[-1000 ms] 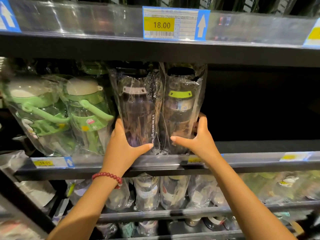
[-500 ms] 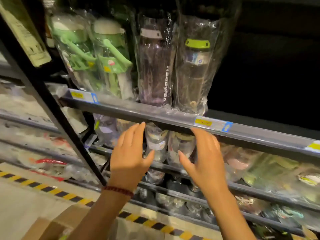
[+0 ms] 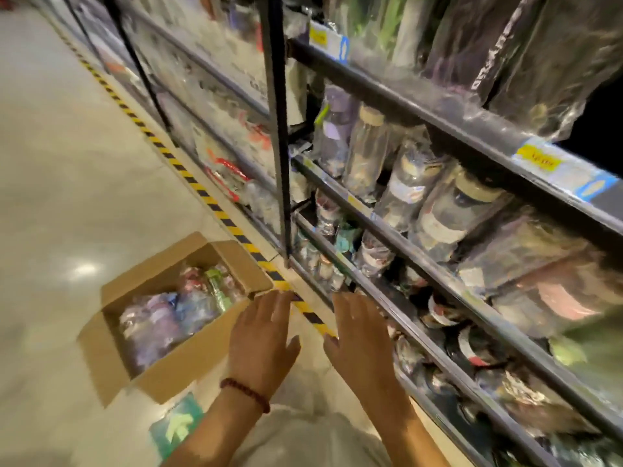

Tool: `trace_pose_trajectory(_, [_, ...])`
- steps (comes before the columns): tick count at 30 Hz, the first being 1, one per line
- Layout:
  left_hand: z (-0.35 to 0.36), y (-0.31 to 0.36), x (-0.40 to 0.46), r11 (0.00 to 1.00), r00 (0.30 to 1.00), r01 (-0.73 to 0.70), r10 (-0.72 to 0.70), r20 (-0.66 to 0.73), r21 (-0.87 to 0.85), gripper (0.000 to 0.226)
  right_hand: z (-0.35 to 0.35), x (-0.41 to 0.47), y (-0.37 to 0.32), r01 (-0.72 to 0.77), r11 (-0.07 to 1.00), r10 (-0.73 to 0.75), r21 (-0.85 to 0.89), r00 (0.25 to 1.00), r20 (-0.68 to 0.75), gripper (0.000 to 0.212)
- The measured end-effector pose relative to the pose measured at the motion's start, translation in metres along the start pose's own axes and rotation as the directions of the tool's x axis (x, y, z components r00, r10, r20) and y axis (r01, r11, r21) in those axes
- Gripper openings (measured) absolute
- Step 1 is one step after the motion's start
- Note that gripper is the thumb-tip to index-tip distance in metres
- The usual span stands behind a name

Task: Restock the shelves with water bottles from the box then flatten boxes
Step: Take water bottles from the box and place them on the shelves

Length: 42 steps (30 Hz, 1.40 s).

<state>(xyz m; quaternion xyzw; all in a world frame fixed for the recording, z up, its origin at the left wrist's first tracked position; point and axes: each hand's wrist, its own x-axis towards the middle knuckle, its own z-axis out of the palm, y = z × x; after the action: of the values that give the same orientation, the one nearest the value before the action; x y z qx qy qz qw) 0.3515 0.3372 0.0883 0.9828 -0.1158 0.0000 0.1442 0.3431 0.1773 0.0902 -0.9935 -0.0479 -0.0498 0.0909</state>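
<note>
An open cardboard box sits on the floor at lower left, holding several plastic-wrapped water bottles. My left hand, with a red bead bracelet at the wrist, hovers flat with fingers straight just right of the box and holds nothing. My right hand is also empty with fingers spread, in front of the lower shelves. Two tall wrapped bottles stand on the upper shelf at top right.
Dark metal shelving runs along the right, packed with wrapped bottles and jars. A black upright post divides the bays. Yellow-black hazard tape lines the shelf base. Pale floor stretches left. A green sticker marks the floor.
Both hands let go of the two bottles on the shelf and dropped down empty. The view swung down and left, bringing the box on the floor into sight.
</note>
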Motion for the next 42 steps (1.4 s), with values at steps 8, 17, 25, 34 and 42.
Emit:
trace_pose_trajectory(8, [-0.026, -0.064, -0.052, 0.939, 0.938, 0.34, -0.333, -0.102, 0.059, 0.081, 0.015, 0.029, -0.089, 0.335, 0.937, -0.341, 0.097, 0.938, 0.064, 0.066])
trace_pose_trajectory(17, [-0.056, -0.176, -0.076, 0.806, 0.803, 0.591, -0.587, -0.103, 0.015, 0.076, 0.06, 0.079, -0.209, 0.542, 0.821, -0.568, 0.181, 0.808, 0.157, 0.069])
trace_pose_trajectory(25, [-0.077, -0.322, -0.063, 0.751, 0.748, 0.657, -0.66, -0.065, -0.066, 0.072, 0.111, 0.142, -0.318, 0.559, 0.815, -0.579, 0.152, 0.778, 0.245, 0.064])
trace_pose_trajectory(34, [-0.002, -0.431, -0.027, 0.657, 0.645, 0.753, -0.724, 0.245, -0.041, 0.069, 0.229, 0.208, -0.366, 0.462, 0.881, -0.454, 0.103, 0.763, 0.46, 0.063])
trace_pose_trajectory(42, [0.149, -0.51, 0.03, 0.388, 0.487, 0.868, -0.787, 0.378, -0.309, 0.067, 0.401, 0.252, -0.346, 0.364, 0.924, -0.345, 0.116, 0.666, 0.661, 0.06])
